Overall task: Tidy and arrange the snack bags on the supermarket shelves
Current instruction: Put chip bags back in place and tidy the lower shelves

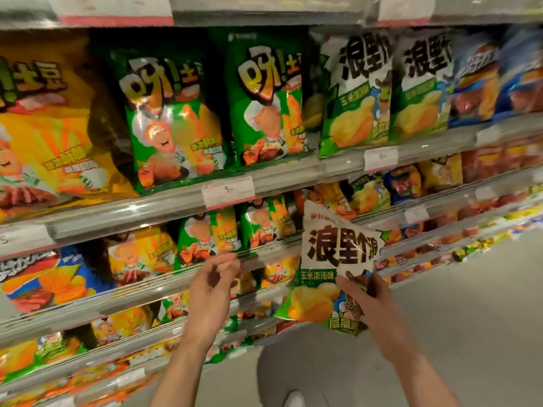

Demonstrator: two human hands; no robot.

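Clearly the right hand (367, 295) grips the glossy white-and-green crisp bag (332, 268) by its lower edge, long axis upright. Its matching green-and-white bags (357, 92) stand up and slightly right, on the upper shelf (293, 171). The left hand (214, 277) hangs loosely curled, holding nothing, farther off.

- Glossy plastic film on the held chip bag (335, 268), creased, with bright glare streaks beside the right hand (370, 298).
- Shiny foil-like film on the green bags (173, 118) of the upper shelf, mirror glints over the print.
- Smooth grey metal along the shelf edge (132, 212), dull sheen.
- Matt paper in the price tag (228, 191), behind clear plastic.
- Smooth, matt grey floor (470, 333).
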